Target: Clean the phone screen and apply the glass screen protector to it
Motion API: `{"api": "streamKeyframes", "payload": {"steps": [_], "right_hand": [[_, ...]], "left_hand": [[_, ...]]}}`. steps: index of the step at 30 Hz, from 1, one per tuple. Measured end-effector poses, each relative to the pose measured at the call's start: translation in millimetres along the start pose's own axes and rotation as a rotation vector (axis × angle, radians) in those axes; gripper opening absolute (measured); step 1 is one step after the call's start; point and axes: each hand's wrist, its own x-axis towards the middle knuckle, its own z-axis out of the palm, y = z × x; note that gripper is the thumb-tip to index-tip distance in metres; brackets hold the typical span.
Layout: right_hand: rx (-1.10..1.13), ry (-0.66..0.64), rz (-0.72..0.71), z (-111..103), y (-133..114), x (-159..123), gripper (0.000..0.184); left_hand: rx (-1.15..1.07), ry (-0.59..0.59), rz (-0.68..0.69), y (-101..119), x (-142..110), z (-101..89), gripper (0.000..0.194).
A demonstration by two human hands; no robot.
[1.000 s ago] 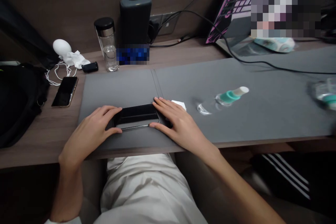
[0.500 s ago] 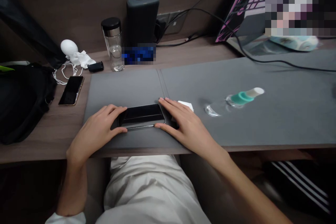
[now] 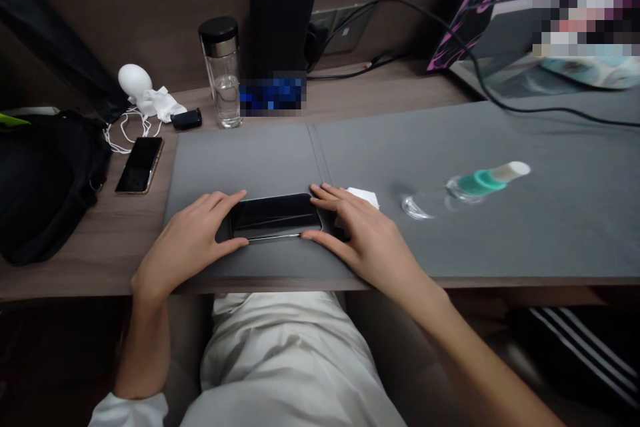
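Observation:
A black smartphone (image 3: 277, 216) lies sideways, screen up, on the grey desk mat (image 3: 250, 153) near the front edge. My left hand (image 3: 187, 237) grips its left end, thumb at the near edge and forefinger at the far edge. My right hand (image 3: 367, 233) holds the right end the same way, with its thumb on the near corner. White paper (image 3: 363, 197) shows just behind my right hand, partly hidden by it. To the right, a clear bottle with a teal collar and white cap (image 3: 483, 181) lies on its side.
At the left are a second phone (image 3: 140, 165), a black bag (image 3: 45, 193), white cords and crumpled tissue (image 3: 160, 105). A glass tumbler (image 3: 226, 90) and a tall dark device (image 3: 283, 20) stand at the back. A black cable (image 3: 555, 110) crosses the mat's right side.
The whole view has shifted, so the scene sits farther right. Both hands keep their hold on the phone. My right fingers are slightly more bent, and the reflection on the screen has changed.

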Motion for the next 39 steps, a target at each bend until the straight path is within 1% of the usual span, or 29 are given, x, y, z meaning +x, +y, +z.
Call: {"api": "streamKeyframes", "payload": {"steps": [5, 11, 19, 24, 29, 32, 35, 37, 39], "right_hand": [[-0.014, -0.006, -0.023, 0, 0, 1, 0.05], [-0.008, -0.003, -0.011, -1, 0, 0, 0.049], [0.023, -0.024, 0.017, -1, 2, 0, 0.05], [-0.016, -0.014, -0.002, -1, 2, 1, 0.051], [-0.031, -0.024, 0.015, -3, -2, 2, 0.051], [-0.067, 0.042, -0.046, -4, -5, 1, 0.053], [-0.119, 0.128, -0.136, -5, -8, -1, 0.048], [-0.158, 0.158, -0.159, -4, -10, -3, 0.041], [-0.198, 0.173, -0.156, -4, -12, -3, 0.029]], "left_hand": [[0.035, 0.013, 0.017, -2, 0, 1.4, 0.07], [0.013, 0.05, 0.035, -5, -1, 2.5, 0.07], [-0.002, 0.04, 0.025, -6, 0, 2.6, 0.069], [0.007, 0.03, 0.012, -6, 1, 3.6, 0.071], [0.01, 0.037, 0.017, -7, 1, 4.0, 0.07], [0.021, 0.031, 0.015, -4, 1, 3.1, 0.068], [0.023, 0.027, 0.016, -2, 0, 2.7, 0.068], [0.02, 0.029, 0.017, -1, -1, 3.1, 0.069], [0.014, 0.036, 0.015, -1, -1, 3.7, 0.067]]}}
